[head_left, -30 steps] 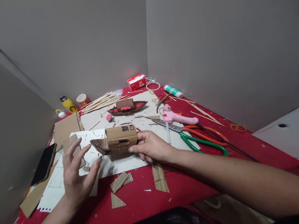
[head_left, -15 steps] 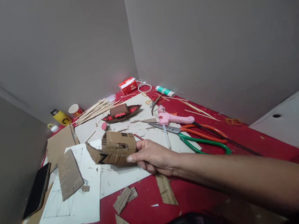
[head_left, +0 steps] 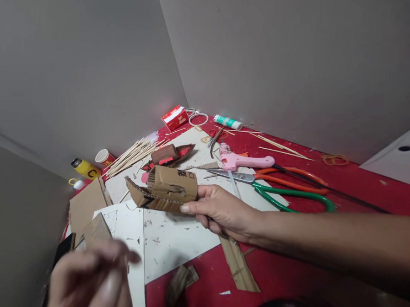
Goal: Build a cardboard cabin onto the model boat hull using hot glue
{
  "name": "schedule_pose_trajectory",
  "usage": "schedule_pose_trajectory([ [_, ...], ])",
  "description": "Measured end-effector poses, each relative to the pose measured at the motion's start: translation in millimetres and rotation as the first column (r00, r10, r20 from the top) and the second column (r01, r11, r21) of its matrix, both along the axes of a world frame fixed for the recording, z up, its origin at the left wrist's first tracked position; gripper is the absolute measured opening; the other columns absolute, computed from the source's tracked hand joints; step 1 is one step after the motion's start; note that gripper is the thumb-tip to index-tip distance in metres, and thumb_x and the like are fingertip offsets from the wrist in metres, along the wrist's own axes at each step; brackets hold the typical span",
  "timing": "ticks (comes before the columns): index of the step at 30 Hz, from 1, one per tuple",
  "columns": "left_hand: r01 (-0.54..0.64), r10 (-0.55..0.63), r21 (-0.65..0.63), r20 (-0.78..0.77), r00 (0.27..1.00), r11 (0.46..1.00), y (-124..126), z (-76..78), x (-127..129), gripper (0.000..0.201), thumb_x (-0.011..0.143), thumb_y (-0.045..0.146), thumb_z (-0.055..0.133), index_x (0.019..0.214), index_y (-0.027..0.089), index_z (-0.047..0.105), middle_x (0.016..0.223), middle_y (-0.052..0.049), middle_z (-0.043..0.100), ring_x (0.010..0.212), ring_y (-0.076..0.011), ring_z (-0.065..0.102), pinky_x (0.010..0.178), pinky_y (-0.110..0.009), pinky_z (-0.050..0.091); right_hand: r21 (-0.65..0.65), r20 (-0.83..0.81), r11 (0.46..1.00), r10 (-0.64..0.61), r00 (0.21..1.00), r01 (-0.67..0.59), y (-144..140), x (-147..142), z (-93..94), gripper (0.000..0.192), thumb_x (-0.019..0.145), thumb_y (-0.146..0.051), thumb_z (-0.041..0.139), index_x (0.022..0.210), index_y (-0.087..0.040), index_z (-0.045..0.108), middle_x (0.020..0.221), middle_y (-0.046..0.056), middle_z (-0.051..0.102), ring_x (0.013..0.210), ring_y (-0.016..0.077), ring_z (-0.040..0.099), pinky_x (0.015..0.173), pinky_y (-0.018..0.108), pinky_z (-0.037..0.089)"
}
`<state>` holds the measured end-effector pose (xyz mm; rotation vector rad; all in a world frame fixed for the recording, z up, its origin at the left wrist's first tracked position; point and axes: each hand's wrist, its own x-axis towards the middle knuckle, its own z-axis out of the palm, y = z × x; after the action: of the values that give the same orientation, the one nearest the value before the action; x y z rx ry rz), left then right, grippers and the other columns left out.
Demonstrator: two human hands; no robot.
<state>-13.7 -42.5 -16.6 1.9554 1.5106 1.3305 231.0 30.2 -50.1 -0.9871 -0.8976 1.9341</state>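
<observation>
Two hands in view, mine. Red table is the biggest thing, set in a grey wall corner, covered in craft clutter. White paper sheets lie across its middle, brown cardboard sheet at the left edge.

Right hand reaches in from the right, fingers closed around one end of the cardboard boat: thumb underneath at the near edge, the other fingers behind it. Boat is held up off the paper, pointed bow to the left, a rolled cabin piece on top with black print, black mark on the hull side.

Left hand at bottom left, close to the lens and badly blurred. Fingers look loosely curled; can't tell if it holds anything. Ribbed cardboard piece lies just beyond it.

Behind the boat: green-handled scissors and orange-handled scissors lying side by side, pink glue gun just beyond them. Second small boat model, dark with red, next to a bundle of bamboo sticks. Red box in the corner, glue tube near it. Yellow bottle and paper cup at far left. Cardboard strip under my right wrist.
</observation>
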Motion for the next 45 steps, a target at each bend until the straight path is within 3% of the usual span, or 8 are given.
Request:
schedule_pose_trajectory([
  [3, -0.046, 0.079, -0.100, 0.367, 0.927, 0.994, 30.5, -8.7, 28.9, 0.042, 0.090, 0.035, 0.060, 0.130, 0.040, 0.048, 0.135, -0.002, 0.056, 0.127, -0.0209, 0.053, 0.103, -0.040, 0.049, 0.060, -0.034, 0.998, -0.033, 0.999, 0.035, -2.4, -1.7, -2.3, 0.021, 0.070, -0.027, 0.068, 0.085, -0.014, 0.064, 0.037, -0.009, 0.048, 0.028, 0.0021, 0.031, 0.029, 0.012, 0.019],
  [6, 0.180, 0.026, -0.291, 0.584, 0.811, 0.940, 49.2, -17.4, 51.2, 0.063, 0.081, 0.035, 0.071, 0.137, 0.034, 0.043, 0.139, -0.006, 0.054, 0.131, -0.0233, 0.049, 0.108, -0.041, 0.043, 0.110, -0.053, 0.993, -0.031, 0.998, 0.036, -4.9, -3.6, -6.3, 0.031, 0.067, -0.032, 0.073, 0.091, -0.013, 0.066, 0.038, -0.009, 0.049, 0.028, 0.0026, 0.033, 0.029, 0.012, 0.022],
  [11, 0.584, -0.158, -0.418, 0.704, 0.692, 0.696, 55.6, -26.6, 52.4, 0.055, 0.071, 0.024, 0.077, 0.123, 0.021, 0.060, 0.119, -0.011, 0.069, 0.118, -0.0289, 0.060, 0.105, -0.045, 0.045, 0.188, -0.033, 0.981, 0.061, 0.998, -0.054, -2.8, -1.1, -9.9, 0.037, 0.068, -0.037, 0.074, 0.095, -0.012, 0.066, 0.040, -0.008, 0.052, 0.028, 0.0027, 0.037, 0.029, 0.011, 0.027],
  [15, 0.676, 0.010, -0.526, 0.793, 0.609, 0.516, 61.5, -28.8, 36.7, 0.038, 0.067, 0.020, 0.077, 0.104, 0.013, 0.070, 0.105, -0.014, 0.074, 0.106, -0.0317, 0.066, 0.095, -0.045, 0.050, 0.258, 0.061, 0.939, 0.220, 0.974, -0.228, 7.6, 12.6, -5.2, 0.032, 0.066, -0.036, 0.078, 0.083, -0.014, 0.063, 0.043, -0.006, 0.058, 0.028, 0.0040, 0.043, 0.028, 0.011, 0.031],
  [25, 0.925, 0.298, -0.278, 0.934, 0.197, 0.261, 26.3, -14.1, 54.8, 0.066, 0.093, 0.060, 0.038, 0.122, 0.006, 0.064, 0.108, -0.019, 0.073, 0.109, -0.0322, 0.066, 0.102, -0.045, 0.044, 0.555, 0.424, 0.727, 0.171, 0.890, -0.404, 7.1, 29.6, 10.3, 0.016, 0.067, -0.015, 0.064, 0.082, -0.015, 0.069, 0.077, 0.002, 0.071, 0.074, 0.0163, 0.068, 0.064, 0.023, 0.054],
  [30, 0.930, 0.312, -0.221, 0.942, 0.125, 0.295, 14.3, -17.0, 61.7, 0.062, 0.093, 0.059, 0.041, 0.121, 0.008, 0.064, 0.104, -0.016, 0.074, 0.112, -0.0294, 0.065, 0.107, -0.042, 0.039, 0.630, 0.457, 0.648, 0.136, 0.879, -0.427, 5.5, 28.3, 4.9, 0.018, 0.076, -0.022, 0.066, 0.093, -0.017, 0.071, 0.088, 0.004, 0.072, 0.083, 0.0174, 0.068, 0.075, 0.026, 0.055],
  [37, 0.862, 0.305, -0.237, 0.947, 0.101, 0.449, 25.8, -21.0, 61.7, 0.053, 0.094, 0.053, 0.044, 0.116, 0.010, 0.067, 0.102, -0.014, 0.075, 0.109, -0.0266, 0.066, 0.105, -0.041, 0.041, 0.567, 0.334, 0.787, 0.052, 0.941, -0.244, 5.3, 27.8, -5.2, 0.050, 0.085, -0.029, 0.065, 0.133, -0.030, 0.051, 0.092, 0.003, 0.070, 0.075, 0.0153, 0.068, 0.063, 0.025, 0.056],
  [45, 0.749, 0.301, -0.295, 0.944, 0.134, 0.594, 44.5, -26.1, 48.4, 0.051, 0.094, 0.051, 0.047, 0.120, 0.011, 0.065, 0.104, -0.013, 0.075, 0.099, -0.0250, 0.069, 0.097, -0.038, 0.048, 0.593, 0.194, 0.801, -0.240, 0.951, 0.081, 7.8, 31.2, -2.4, 0.029, 0.086, -0.034, 0.068, 0.114, -0.026, 0.063, 0.076, -0.001, 0.065, 0.057, 0.0102, 0.060, 0.049, 0.021, 0.048],
])
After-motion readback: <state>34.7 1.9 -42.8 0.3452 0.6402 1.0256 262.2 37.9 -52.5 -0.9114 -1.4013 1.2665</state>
